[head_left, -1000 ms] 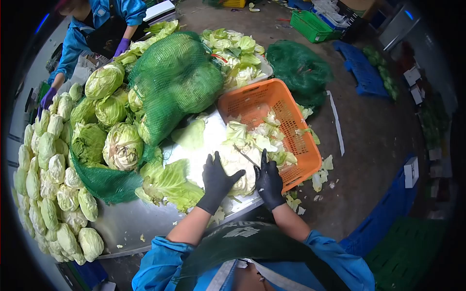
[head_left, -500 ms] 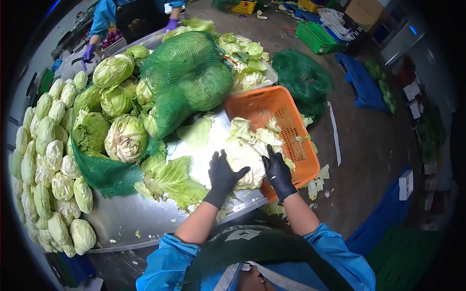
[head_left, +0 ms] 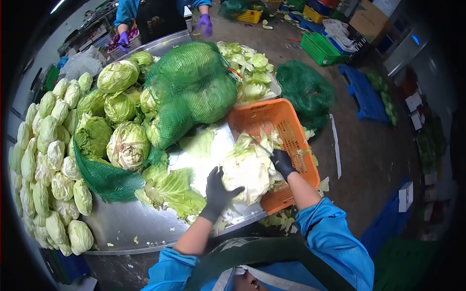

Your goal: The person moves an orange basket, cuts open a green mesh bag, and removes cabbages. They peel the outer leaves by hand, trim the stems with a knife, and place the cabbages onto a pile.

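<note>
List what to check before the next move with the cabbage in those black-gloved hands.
1. Left hand gripping the pale round cabbage: ok, clasped on its near left side.
2. Right hand grip: cannot tell; it rests against the cabbage's right side.
3. Knife position: cannot tell, none clearly visible.
4. Room in the orange plastic crate: ok, only loose leaves inside.
5. Co-worker's purple-gloved hands clear of the cabbage: ok, at the steel table's far end.
</note>
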A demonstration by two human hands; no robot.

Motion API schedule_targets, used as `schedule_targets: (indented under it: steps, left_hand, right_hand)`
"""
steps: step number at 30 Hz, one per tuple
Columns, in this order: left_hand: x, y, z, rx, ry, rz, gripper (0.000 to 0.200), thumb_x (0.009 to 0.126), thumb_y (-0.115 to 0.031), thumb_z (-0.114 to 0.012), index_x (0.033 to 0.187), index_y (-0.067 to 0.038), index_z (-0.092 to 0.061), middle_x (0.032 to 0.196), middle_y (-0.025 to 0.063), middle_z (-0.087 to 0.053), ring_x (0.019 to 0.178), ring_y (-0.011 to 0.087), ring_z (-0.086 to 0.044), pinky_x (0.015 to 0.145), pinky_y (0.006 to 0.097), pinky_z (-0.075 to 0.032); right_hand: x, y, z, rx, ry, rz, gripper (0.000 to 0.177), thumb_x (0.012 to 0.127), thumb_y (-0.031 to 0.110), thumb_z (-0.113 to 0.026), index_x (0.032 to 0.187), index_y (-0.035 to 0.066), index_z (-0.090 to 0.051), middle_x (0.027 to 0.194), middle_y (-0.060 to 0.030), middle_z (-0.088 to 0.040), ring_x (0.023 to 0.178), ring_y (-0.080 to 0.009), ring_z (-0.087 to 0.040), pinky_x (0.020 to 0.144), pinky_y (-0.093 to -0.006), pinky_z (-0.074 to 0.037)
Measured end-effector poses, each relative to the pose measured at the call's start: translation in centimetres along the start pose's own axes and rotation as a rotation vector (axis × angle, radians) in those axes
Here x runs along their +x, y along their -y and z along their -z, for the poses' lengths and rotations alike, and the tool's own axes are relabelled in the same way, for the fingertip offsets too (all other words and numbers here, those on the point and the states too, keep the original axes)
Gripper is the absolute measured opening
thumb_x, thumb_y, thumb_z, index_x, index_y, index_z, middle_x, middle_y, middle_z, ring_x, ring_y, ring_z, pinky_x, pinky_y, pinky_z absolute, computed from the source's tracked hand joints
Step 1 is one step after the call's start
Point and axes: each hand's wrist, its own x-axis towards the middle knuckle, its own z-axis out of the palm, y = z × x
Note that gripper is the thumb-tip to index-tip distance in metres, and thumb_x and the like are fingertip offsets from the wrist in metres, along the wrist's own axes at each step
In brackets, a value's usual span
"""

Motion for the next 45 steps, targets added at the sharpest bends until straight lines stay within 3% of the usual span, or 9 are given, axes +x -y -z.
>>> schedule_targets:
  steps: [5, 7, 15, 23, 26, 33, 35, 37, 45]
  left_hand:
    - [-0.9, 0.6, 1.5, -0.257, 0.053, 0.036, 0.091, 0.054, -0.025, -0.085, 0.125, 0.004, -0.037, 0.134, 0.0153, -0.032, 0.116, 0.0300, -0.045, 0.097, 0.0363, -0.041]
    - [-1.3, 1.3, 0.3, -0.204, -0.031, -0.015, 0.089, 0.053, -0.024, -0.086, 0.123, 0.005, -0.038, 0.135, 0.0152, -0.031, 0.120, 0.0298, -0.040, 0.099, 0.0372, -0.039]
    - [-1.4, 1.0, 1.0, -0.315, -0.007, -0.044, 0.088, 0.051, -0.027, -0.086, 0.120, 0.007, -0.045, 0.138, 0.0167, -0.029, 0.125, 0.0319, -0.034, 0.101, 0.0379, -0.036]
    - [-4.0, -0.8, 1.6, -0.065, -0.074, 0.092, 0.095, 0.059, -0.037, -0.081, 0.131, 0.003, -0.034, 0.135, 0.0258, -0.028, 0.125, 0.0394, -0.027, 0.104, 0.0446, -0.025]
    - [-4.6, -1.7, -0.4, -0.250, 0.031, 0.312, 0.115, 0.060, -0.045, -0.079, 0.137, 0.007, -0.012, 0.138, 0.0289, -0.019, 0.130, 0.0388, -0.019, 0.107, 0.0455, -0.019]
    - [-0.5, -4.0, 2.2, -0.180, 0.184, 0.221, 0.120, 0.051, -0.053, -0.080, 0.140, -0.004, -0.017, 0.143, 0.0269, -0.011, 0.128, 0.0437, -0.024, 0.103, 0.0479, -0.028]
    - [-0.5, -4.5, 1.6, -0.086, 0.166, 0.173, 0.115, 0.051, -0.054, -0.080, 0.140, -0.007, -0.022, 0.142, 0.0271, -0.012, 0.124, 0.0450, -0.029, 0.099, 0.0486, -0.033]
    - [0.3, -5.3, 1.3, -0.029, 0.146, 0.195, 0.117, 0.048, -0.054, -0.081, 0.139, -0.008, -0.024, 0.140, 0.0302, -0.015, 0.123, 0.0463, -0.030, 0.098, 0.0494, -0.032]
    - [0.6, -5.8, 1.0, 0.011, 0.144, 0.178, 0.114, 0.050, -0.054, -0.081, 0.138, -0.006, -0.026, 0.139, 0.0289, -0.018, 0.123, 0.0453, -0.029, 0.100, 0.0492, -0.031]
  right_hand:
    - [-0.9, -0.9, -1.2, 0.089, 0.021, -0.096, 0.030, 0.069, 0.022, -0.073, 0.090, 0.003, -0.064, 0.077, -0.0131, -0.064, 0.075, -0.0265, -0.062, 0.069, -0.0360, -0.050]
    - [-2.9, 0.9, -1.6, 0.245, -0.565, 0.174, 0.045, 0.069, 0.010, -0.074, 0.110, 0.005, -0.058, 0.097, -0.0100, -0.062, 0.085, -0.0208, -0.059, 0.071, -0.0320, -0.051]
    - [-6.9, 6.2, 2.2, 0.432, -0.053, 0.153, 0.060, 0.071, 0.027, -0.077, 0.120, 0.003, -0.052, 0.105, -0.0099, -0.059, 0.087, -0.0132, -0.057, 0.071, -0.0254, -0.047]
    - [-10.1, 4.0, 0.0, 1.544, 0.143, -0.346, 0.028, 0.082, 0.017, -0.061, 0.108, 0.007, -0.057, 0.094, -0.0059, -0.062, 0.086, -0.0196, -0.060, 0.075, -0.0320, -0.051]
    - [-11.9, 2.5, -2.0, 2.016, 0.641, -0.695, 0.034, 0.086, 0.023, -0.055, 0.115, 0.005, -0.052, 0.108, -0.0120, -0.060, 0.093, -0.0256, -0.059, 0.085, -0.0402, -0.048]
    - [-13.9, 2.9, -1.8, 1.439, 0.006, -0.211, 0.049, 0.081, 0.019, -0.064, 0.122, -0.001, -0.047, 0.110, -0.0128, -0.060, 0.096, -0.0263, -0.059, 0.086, -0.0353, -0.046]
    - [-13.2, 1.1, -0.5, 0.144, -0.072, -0.073, 0.058, 0.076, 0.016, -0.069, 0.125, -0.003, -0.043, 0.107, -0.0172, -0.061, 0.094, -0.0291, -0.060, 0.083, -0.0353, -0.047]
    - [-13.4, 3.0, 3.2, 0.188, -0.239, 0.046, 0.068, 0.074, 0.019, -0.071, 0.133, 0.007, -0.038, 0.103, -0.0169, -0.060, 0.090, -0.0297, -0.061, 0.076, -0.0355, -0.048]
    - [-15.3, 9.4, 5.0, -0.272, 0.085, 0.255, 0.068, 0.089, 0.031, -0.050, 0.144, 0.014, -0.015, 0.080, -0.0146, -0.050, 0.061, -0.0309, -0.053, 0.051, -0.0416, -0.043]
